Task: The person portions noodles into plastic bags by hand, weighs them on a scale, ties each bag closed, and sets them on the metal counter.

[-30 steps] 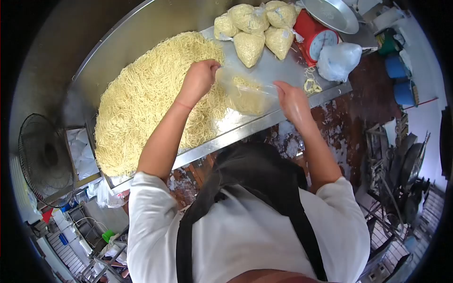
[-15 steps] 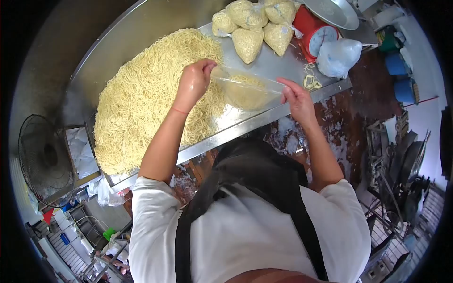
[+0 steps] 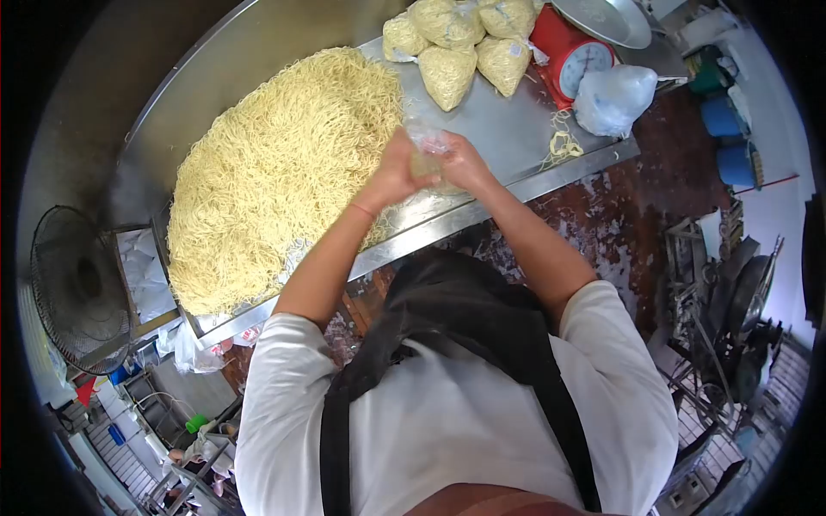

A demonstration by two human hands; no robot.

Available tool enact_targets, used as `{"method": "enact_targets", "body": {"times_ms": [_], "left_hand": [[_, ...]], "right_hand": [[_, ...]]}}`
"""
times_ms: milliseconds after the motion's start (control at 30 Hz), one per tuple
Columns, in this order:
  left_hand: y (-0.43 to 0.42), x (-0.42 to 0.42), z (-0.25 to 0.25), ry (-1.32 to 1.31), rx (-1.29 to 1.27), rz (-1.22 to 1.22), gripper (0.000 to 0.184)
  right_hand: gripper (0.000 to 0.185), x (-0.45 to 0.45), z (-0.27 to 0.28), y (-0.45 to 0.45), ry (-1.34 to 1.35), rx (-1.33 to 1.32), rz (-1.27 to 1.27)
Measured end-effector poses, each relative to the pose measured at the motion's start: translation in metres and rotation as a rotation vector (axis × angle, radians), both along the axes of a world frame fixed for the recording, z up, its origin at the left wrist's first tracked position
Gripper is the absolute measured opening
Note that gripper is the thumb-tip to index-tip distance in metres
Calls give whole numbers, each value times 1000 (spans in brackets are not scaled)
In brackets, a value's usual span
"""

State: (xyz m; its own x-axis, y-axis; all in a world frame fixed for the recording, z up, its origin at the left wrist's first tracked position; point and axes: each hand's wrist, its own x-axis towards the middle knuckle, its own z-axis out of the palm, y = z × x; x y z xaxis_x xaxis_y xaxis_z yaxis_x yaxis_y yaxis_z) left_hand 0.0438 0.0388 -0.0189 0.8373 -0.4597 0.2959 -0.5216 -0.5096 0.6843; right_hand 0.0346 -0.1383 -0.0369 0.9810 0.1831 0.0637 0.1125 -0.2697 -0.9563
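A clear plastic bag of noodles (image 3: 425,133) stands upright on the metal table, its gathered top sticking up between my hands. My left hand (image 3: 397,175) is closed round the bag's left side. From the right, my right hand (image 3: 462,162) grips the bag near its neck, fingers curled on the plastic. Most of the bag's body is hidden behind both hands. Just left of them spreads a large heap of loose yellow noodles (image 3: 275,172).
Several filled noodle bags (image 3: 447,73) sit at the back, beside a red dial scale (image 3: 572,60) with a metal pan (image 3: 611,21). A bundle of clear plastic bags (image 3: 613,101) and stray noodles (image 3: 564,148) lie by the table edge (image 3: 559,181). A fan (image 3: 82,288) stands at left.
My hands have come together from holding the bag's mouth stretched wide. The bag's top is now bunched between them, and my right hand has moved left.
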Motion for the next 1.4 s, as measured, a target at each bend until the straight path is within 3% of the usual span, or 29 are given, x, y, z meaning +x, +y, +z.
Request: {"method": "enact_targets", "body": {"times_ms": [33, 67, 167, 200, 300, 367, 400, 500, 600, 700, 800, 833, 867, 900, 933, 967, 1033, 1100, 1133, 1200, 1267, 1333, 1400], "left_hand": [[-7, -8, -20, -153, 62, -40, 72], [-19, -8, -37, -164, -5, -14, 56], [-35, -1, -17, 469, -358, 194, 35], [-41, 6, -36, 406, -434, 338, 22], [-75, 21, -81, 930, -1156, 648, 20], [-89, 22, -76, 965, -961, 668, 22], [-93, 18, -78, 986, -860, 681, 23], [-79, 24, -79, 1216, -1180, 623, 25], [-64, 5, -76, 1081, -1359, 390, 33], [-36, -72, -2, 986, -1158, 686, 36], [-31, -76, -32, 1522, -1002, 792, 36], [-30, -54, -36, 1436, -1128, 669, 36], [-31, -23, -34, 1349, -1245, 544, 36], [-21, -2, -39, 1139, -1202, 478, 41], [-8, 8, -9, 1068, -1238, 394, 45], [6, 18, 6, 948, -1203, 330, 52], [-1, 11, 51, 1060, -956, 312, 47], [-43, -19, 82, 1228, -1137, 195, 40], [-51, -20, 66, 1350, -1421, 111, 33], [-56, -17, 74, 1402, -1471, 106, 30], [-59, -19, 51, 1449, -1536, 203, 24], [-50, -33, 35, 1242, -1083, 166, 24], [-40, -33, 28, 983, -575, 123, 24]], "right_hand": [[40, 0, 17, 3, 3, -64, 43], [41, -1, 30, 5, 10, -126, 85], [62, -6, 51, -28, -299, -295, 126], [65, -11, 38, -34, -282, -385, 84], [73, -35, -37, -35, -257, -647, -26], [78, -54, -77, -4, -249, -807, -70], [73, -50, -86, 5, -272, -760, -203], [57, -41, -83, 4, -293, -708, -65], [38, -20, -94, -9, -289, -262, -47], [24, -19, -65, -25, 175, 458, -12], [16, -21, -57, -2, 567, 719, -349], [16, -22, -54, 8, 699, 800, -460], [14, -25, -38, 19, 393, 566, -346], [12, -26, -5, 28, 94, 322, -223], [11, -23, 29, 31, -206, 78, -95], [10, -16, 63, 28, -344, -107, -85], [14, -14, 119, 20, -589, -488, -76], [19, -23, 148, 16, -604, -592, -92], [22, -27, 155, 14, -612, -641, -98], [14, -35, 129, -6, -708, -482, 16], [11, -49, 84, -36, -305, -51, 83], [13, -67, 45, -60, 610, 644, 61], [7, -58, 44, -54, 723, 728, 18]]}}
